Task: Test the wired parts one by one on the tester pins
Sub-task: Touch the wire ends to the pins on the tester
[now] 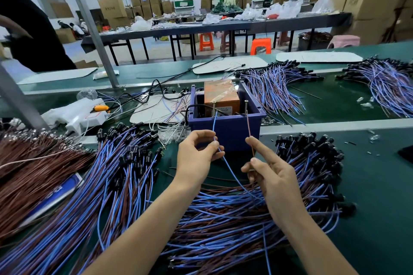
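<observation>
Item: wired part, ctr frame. Thin blue lead [214, 128] & thin brown lead [249, 131], tips up at two upright metal screw pins [213, 108] on dark-blue plastic box [232, 134]. L hand [196, 156] pinched blue lead betw. thumb & forefinger; R hand [272, 176] pinched brown lead likewise. Orange taped block [221, 98] inside box. Heap of blue/brown wired parts [223, 212], black caps, lower frame under hands, on green bench [368, 196].

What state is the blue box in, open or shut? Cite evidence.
Open: the blue box has no lid; the orange block inside and two upright pins show at its top.
</observation>
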{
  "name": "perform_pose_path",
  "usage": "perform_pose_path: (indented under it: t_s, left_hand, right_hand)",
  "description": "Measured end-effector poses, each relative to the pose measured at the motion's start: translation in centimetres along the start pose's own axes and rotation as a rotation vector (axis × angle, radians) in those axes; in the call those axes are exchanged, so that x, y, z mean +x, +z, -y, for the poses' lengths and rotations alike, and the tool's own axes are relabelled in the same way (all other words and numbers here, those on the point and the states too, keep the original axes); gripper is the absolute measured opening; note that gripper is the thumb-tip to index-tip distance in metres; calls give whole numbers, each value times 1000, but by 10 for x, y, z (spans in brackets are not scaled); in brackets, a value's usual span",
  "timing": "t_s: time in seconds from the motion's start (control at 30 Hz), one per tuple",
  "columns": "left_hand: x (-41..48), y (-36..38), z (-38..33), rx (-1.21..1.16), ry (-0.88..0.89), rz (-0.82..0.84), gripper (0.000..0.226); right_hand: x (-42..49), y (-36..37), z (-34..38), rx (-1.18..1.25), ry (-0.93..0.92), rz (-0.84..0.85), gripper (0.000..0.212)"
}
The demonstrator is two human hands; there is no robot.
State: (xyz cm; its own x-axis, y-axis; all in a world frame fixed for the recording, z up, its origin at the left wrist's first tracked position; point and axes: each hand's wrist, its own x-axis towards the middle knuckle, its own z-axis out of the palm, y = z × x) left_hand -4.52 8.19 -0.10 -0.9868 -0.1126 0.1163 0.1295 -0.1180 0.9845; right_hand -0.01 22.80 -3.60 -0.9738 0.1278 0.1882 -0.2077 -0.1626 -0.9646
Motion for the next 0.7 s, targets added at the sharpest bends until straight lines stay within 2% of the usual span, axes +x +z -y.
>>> perform_pose_path:
  t_s: [0.7]
  left_hand:
    - [-2, 1, -2, -7, -10, -6, 15]
  right_hand:
    - [1, -2, -1, 8, -10, 67, 40]
